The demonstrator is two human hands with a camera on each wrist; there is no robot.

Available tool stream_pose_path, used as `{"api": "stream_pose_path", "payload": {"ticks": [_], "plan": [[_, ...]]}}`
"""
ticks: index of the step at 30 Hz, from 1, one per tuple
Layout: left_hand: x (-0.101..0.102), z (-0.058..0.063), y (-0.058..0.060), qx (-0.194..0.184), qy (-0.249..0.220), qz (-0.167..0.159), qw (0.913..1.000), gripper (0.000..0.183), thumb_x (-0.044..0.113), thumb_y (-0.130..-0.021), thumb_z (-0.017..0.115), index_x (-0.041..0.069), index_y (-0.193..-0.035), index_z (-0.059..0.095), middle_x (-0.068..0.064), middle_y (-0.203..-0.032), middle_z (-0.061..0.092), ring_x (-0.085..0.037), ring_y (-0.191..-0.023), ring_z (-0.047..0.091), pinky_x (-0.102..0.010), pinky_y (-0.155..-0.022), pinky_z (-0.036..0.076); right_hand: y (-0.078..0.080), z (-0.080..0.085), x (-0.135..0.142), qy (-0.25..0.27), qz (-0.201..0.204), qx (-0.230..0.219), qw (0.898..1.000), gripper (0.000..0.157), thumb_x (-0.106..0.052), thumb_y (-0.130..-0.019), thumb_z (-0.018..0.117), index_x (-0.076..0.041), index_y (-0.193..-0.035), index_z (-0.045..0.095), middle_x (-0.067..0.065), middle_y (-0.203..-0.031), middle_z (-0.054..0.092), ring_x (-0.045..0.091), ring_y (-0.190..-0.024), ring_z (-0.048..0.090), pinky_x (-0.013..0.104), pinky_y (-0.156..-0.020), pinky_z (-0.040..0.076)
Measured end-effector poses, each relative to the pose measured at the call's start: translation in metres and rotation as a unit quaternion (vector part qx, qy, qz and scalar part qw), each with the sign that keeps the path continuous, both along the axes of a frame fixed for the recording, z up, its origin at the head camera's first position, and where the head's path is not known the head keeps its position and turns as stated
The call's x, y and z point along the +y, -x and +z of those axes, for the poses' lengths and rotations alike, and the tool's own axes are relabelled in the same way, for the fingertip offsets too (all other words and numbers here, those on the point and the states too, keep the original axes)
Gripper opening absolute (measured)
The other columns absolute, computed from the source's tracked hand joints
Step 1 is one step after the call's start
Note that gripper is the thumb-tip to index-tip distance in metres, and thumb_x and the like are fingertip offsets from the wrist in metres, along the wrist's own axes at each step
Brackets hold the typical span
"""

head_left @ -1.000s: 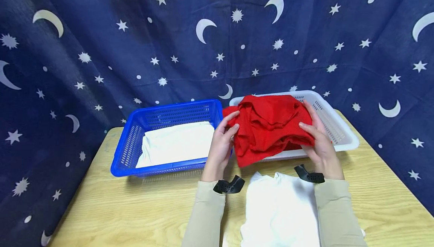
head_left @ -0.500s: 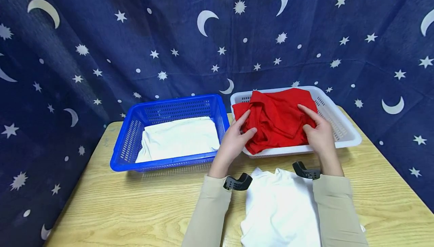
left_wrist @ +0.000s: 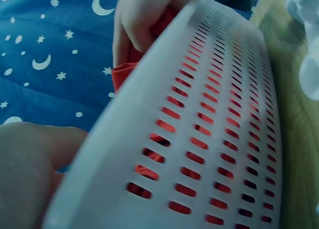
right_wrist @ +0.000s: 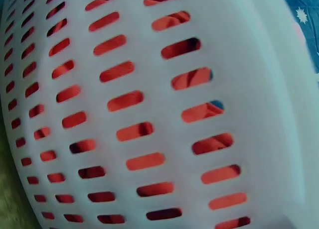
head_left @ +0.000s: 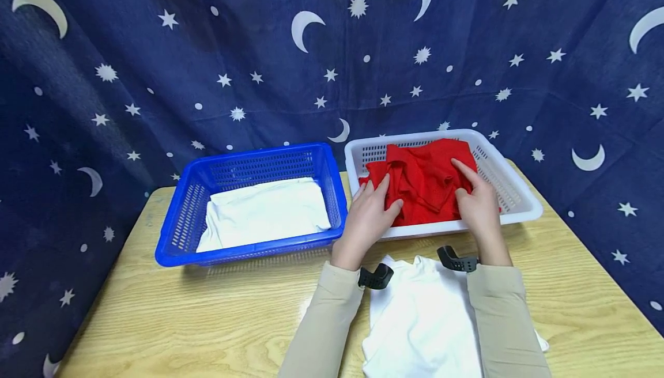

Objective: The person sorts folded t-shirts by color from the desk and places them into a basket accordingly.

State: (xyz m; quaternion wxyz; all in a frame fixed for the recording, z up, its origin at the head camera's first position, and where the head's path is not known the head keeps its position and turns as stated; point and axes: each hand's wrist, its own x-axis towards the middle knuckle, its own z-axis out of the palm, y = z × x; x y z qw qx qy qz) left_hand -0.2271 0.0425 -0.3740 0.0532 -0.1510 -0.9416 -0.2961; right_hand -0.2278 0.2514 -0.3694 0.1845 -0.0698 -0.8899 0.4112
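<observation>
Crumpled red cloth (head_left: 427, 185) lies in the white slotted basket (head_left: 530, 210), in the head view. My left hand (head_left: 365, 216) reaches over the basket's front left, fingers extended against the cloth's left side. On the cloth's right side rests my right hand (head_left: 478, 202), index finger stretched out; its other fingers are hidden. In the left wrist view, the right hand (left_wrist: 144, 20) dips behind the basket wall (left_wrist: 164, 89) and part of the left hand (left_wrist: 35, 159) shows blurred. The right wrist view holds mostly slotted basket wall (right_wrist: 259, 114), red cloth showing through.
To the left stands a blue basket (head_left: 171, 251) with folded white cloth (head_left: 267, 214) inside. A white garment (head_left: 420, 320) lies on the wooden table (head_left: 207, 320) beneath the forearms. Behind the baskets hangs a dark blue curtain (head_left: 259, 38) with moons and stars.
The red cloth, held above the white basket's front edge a second ago, has gone down into it. Both hands have loosened and now touch it there; the left has shifted right.
</observation>
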Motion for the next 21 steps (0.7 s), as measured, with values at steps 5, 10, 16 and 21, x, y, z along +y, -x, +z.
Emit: {"api": "stream_pose_path", "payload": {"ticks": [5,10,16,21], "plan": [[0.0009,-0.0060,-0.0008,0.025,0.074,0.015,0.9968,0.060,0.042,-0.089,0.053,0.014,-0.140,0.039,-0.009,-0.136,0.048,-0.023,-0.131,0.036,-0.045,-0.114,0.006,0.0018,-0.0020,-0.0014,-0.041,0.007,0.008,0.999,0.060,0.005,-0.080,0.037,-0.017,-0.135,0.048,0.021,-0.135,0.046,0.038,-0.125,0.040,0.053,-0.098,0.034],[0.0004,-0.0104,-0.0003,0.034,0.097,0.017,0.9945,0.058,0.042,-0.088,0.052,0.014,-0.138,0.043,-0.011,-0.141,0.041,-0.024,-0.135,0.028,-0.046,-0.113,0.005,0.0016,-0.0026,-0.0037,-0.052,-0.002,0.011,0.999,0.058,0.005,-0.081,0.038,-0.016,-0.134,0.049,0.022,-0.133,0.047,0.039,-0.124,0.041,0.053,-0.097,0.035],[0.0003,-0.0099,-0.0024,0.032,0.100,0.022,0.9942,0.051,0.042,-0.088,0.053,0.013,-0.131,0.053,-0.012,-0.148,0.029,-0.025,-0.137,0.023,-0.046,-0.113,0.003,0.0017,-0.0043,-0.0050,-0.081,-0.012,0.010,0.997,0.051,0.002,-0.084,0.041,-0.012,-0.132,0.052,0.022,-0.131,0.049,0.040,-0.121,0.043,0.053,-0.097,0.034],[0.0012,-0.0095,-0.0054,0.044,0.112,0.026,0.9924,0.048,0.041,-0.088,0.052,0.014,-0.127,0.057,-0.011,-0.149,0.029,-0.024,-0.137,0.024,-0.047,-0.113,0.005,0.0033,-0.0035,-0.0051,-0.065,-0.031,0.009,0.997,0.042,-0.008,-0.089,0.042,-0.009,-0.130,0.052,0.014,-0.138,0.045,0.036,-0.126,0.040,0.052,-0.101,0.031]]}}
